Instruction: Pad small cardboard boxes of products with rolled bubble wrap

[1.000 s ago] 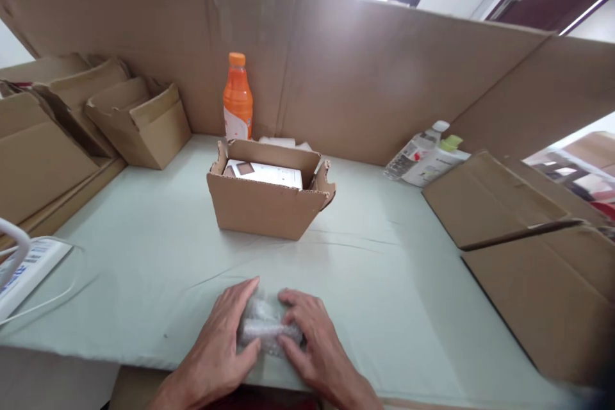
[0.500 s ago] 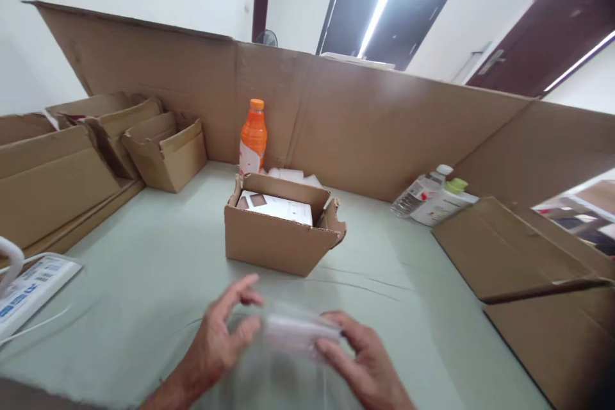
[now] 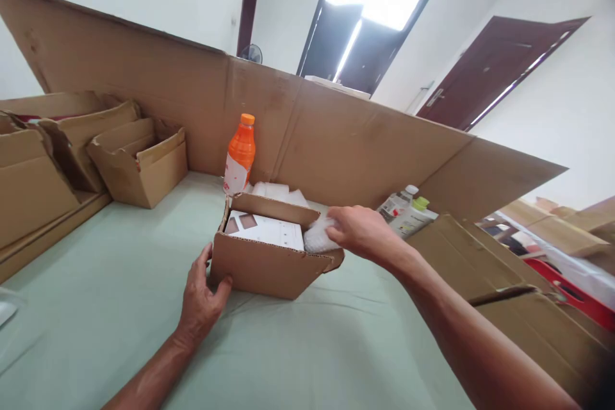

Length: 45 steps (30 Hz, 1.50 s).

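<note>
A small open cardboard box (image 3: pixel 262 271) stands on the pale green tabletop, with a white box (image 3: pixel 269 231) lying inside it. My left hand (image 3: pixel 202 291) steadies the left end, its thumb against the front face and its fingers round the corner. Over the box's right end, my right hand (image 3: pixel 360 229) grips a bundle of bubble wrap (image 3: pixel 320 236), part of it down inside beside the white box. The far side of the bundle is partly hidden by my fingers and the rim.
Behind the box stand an orange bottle (image 3: pixel 240 154) and white wrapped pieces (image 3: pixel 271 190). More cardboard boxes (image 3: pixel 144 170) line the left side. A clear bottle (image 3: pixel 396 202) and a green-capped container (image 3: pixel 416 216) lean by the tall cardboard wall (image 3: pixel 355 141). Folded cardboard (image 3: pixel 461 256) lies at right.
My right hand has carried the clear bubble wrap forward from near me into the box's right end. My left hand has moved from beside the wrap to the box's left corner.
</note>
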Available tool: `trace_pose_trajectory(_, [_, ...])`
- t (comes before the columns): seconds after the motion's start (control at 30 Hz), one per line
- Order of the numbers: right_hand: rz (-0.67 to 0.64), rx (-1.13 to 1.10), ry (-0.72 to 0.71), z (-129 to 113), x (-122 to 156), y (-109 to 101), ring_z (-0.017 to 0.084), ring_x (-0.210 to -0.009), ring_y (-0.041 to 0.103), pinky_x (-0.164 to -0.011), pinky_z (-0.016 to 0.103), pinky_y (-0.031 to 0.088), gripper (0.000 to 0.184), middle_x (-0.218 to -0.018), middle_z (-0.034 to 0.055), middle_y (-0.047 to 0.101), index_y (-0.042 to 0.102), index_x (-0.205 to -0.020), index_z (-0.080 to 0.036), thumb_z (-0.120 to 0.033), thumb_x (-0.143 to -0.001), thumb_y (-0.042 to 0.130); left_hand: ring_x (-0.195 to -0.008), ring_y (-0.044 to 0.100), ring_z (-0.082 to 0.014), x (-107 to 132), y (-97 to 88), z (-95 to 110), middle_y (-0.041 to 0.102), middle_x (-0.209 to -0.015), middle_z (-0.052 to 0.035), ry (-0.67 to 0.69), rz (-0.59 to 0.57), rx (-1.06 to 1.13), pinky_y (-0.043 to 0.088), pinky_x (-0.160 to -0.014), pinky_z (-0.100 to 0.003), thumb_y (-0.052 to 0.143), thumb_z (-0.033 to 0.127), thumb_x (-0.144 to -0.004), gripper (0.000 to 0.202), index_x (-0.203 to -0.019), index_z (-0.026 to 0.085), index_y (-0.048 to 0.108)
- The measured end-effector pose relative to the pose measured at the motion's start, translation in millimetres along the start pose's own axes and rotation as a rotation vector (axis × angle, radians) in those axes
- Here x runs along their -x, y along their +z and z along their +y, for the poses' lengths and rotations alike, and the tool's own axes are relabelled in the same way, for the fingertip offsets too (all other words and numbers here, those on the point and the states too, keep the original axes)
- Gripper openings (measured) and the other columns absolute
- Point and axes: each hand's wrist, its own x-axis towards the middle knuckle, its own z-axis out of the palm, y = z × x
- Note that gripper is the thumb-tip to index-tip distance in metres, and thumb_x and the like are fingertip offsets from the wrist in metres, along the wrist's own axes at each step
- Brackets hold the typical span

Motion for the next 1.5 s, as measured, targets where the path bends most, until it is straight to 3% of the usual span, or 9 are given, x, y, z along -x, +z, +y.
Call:
trace_pose_trajectory(0.2, [-0.056, 0.110, -0.078, -34, -12, -4, 0.031, -0.089, 0.072, -0.066, 0.032, 0.046, 0.024, -0.093, 0.0182, 0.076, 0.072, -0.100, -0.013, -0.010, -0.084, 0.055, -0.122, 0.058, -0.0320, -2, 2.4, -3, 0.058, -0.133, -0.0174, 0.116, 0.039, -0.087, 0.047, -0.103, -0.052, 0.056, 0.033, -0.089, 0.059, -0.143, 0.018, 0.038])
trace_pose_trajectory(0.4, [-0.132, 0.096, -0.135, -41, -10, -4, 0.031, -0.095, 0.072, -0.070, 0.032, 0.047, 0.029, -0.103, 0.0201, 0.074, 0.066, -0.111, -0.009, -0.007, -0.086, 0.051, -0.118, 0.062, -0.0312, -1, 8.6, -10, 0.062, -0.129, -0.0175, 0.224, 0.099, -0.135, 0.052, -0.099, -0.050, 0.056, 0.029, -0.088, 0.057, -0.141, 0.016, 0.042])
trace_pose_trajectory(0.63, [-0.255, -0.036, -0.182, -29, -39, 18, 0.023, -0.077, 0.071, -0.057, 0.026, 0.040, 0.015, -0.089, 0.0139, 0.077, 0.074, -0.084, -0.014, -0.014, -0.079, 0.060, -0.117, 0.063, -0.0309, 0, 5.1, -8, 0.063, -0.128, -0.0172, 0.187, 0.084, -0.150, 0.054, -0.096, -0.049, 0.055, 0.030, -0.090, 0.055, -0.141, 0.016, 0.042])
trace_pose_trajectory(0.9, [-0.113, -0.186, -0.155, -19, -42, 34, 0.023, -0.080, 0.068, -0.058, 0.027, 0.038, 0.015, -0.092, 0.0119, 0.076, 0.072, -0.086, -0.016, -0.016, -0.077, 0.061, -0.117, 0.062, -0.0316, 1, 6.6, -10, 0.062, -0.129, -0.0177, 0.152, 0.064, -0.127, 0.055, -0.093, -0.048, 0.056, 0.035, -0.089, 0.056, -0.141, 0.016, 0.043])
trace_pose_trajectory(1.0, [-0.021, -0.271, -0.145, -8, -19, 27, 0.021, -0.080, 0.067, -0.064, 0.026, 0.043, 0.018, -0.091, 0.0069, 0.076, 0.071, -0.093, -0.019, -0.018, -0.082, 0.057, -0.117, 0.062, -0.0317, 1, 3.5, -9, 0.062, -0.129, -0.0173, 0.097, 0.040, -0.113, 0.056, -0.089, -0.046, 0.055, 0.038, -0.089, 0.058, -0.141, 0.016, 0.043])
trace_pose_trajectory(1.07, [0.173, -0.418, -0.116, 5, 9, 31, 0.019, -0.081, 0.067, -0.068, 0.027, 0.046, 0.023, -0.094, 0.0040, 0.076, 0.070, -0.102, -0.022, -0.023, -0.088, 0.052, -0.115, 0.063, -0.0312, 1, 1.8, -7, 0.062, -0.128, -0.0165, 0.055, 0.023, -0.096, 0.057, -0.087, -0.044, 0.055, 0.039, -0.088, 0.059, -0.142, 0.016, 0.043])
trace_pose_trajectory(1.2, [0.540, -0.754, 0.080, 28, 68, 82, 0.019, -0.079, 0.066, -0.066, 0.029, 0.049, 0.026, -0.096, 0.0049, 0.075, 0.069, -0.102, -0.022, -0.038, -0.092, 0.051, -0.109, 0.064, -0.0293, 3, 1.8, -5, 0.063, -0.126, -0.0153, -0.005, 0.023, -0.083, 0.058, -0.077, -0.037, 0.055, 0.041, -0.085, 0.059, -0.138, 0.017, 0.047])
trace_pose_trajectory(1.37, [0.263, -1.007, 0.100, 5, 70, 167, 0.021, -0.086, 0.067, -0.070, 0.033, 0.054, 0.040, -0.110, 0.0081, 0.071, 0.061, -0.120, -0.021, -0.031, -0.081, 0.061, -0.096, 0.067, -0.0274, 5, -0.5, -1, 0.064, -0.123, -0.0154, -0.123, -0.007, -0.063, 0.055, -0.060, -0.031, 0.056, 0.049, -0.080, 0.065, -0.135, 0.017, 0.049])
trace_pose_trajectory(1.5, [0.276, -1.029, 0.001, -31, 46, 182, 0.022, -0.089, 0.065, -0.079, 0.036, 0.054, 0.034, -0.107, 0.0071, 0.070, 0.059, -0.112, -0.020, -0.018, -0.078, 0.058, -0.096, 0.070, -0.0276, 2, -6.9, 6, 0.069, -0.116, -0.0125, -0.203, -0.056, -0.053, 0.057, -0.074, -0.035, 0.059, 0.052, -0.074, 0.060, -0.124, 0.019, 0.055])
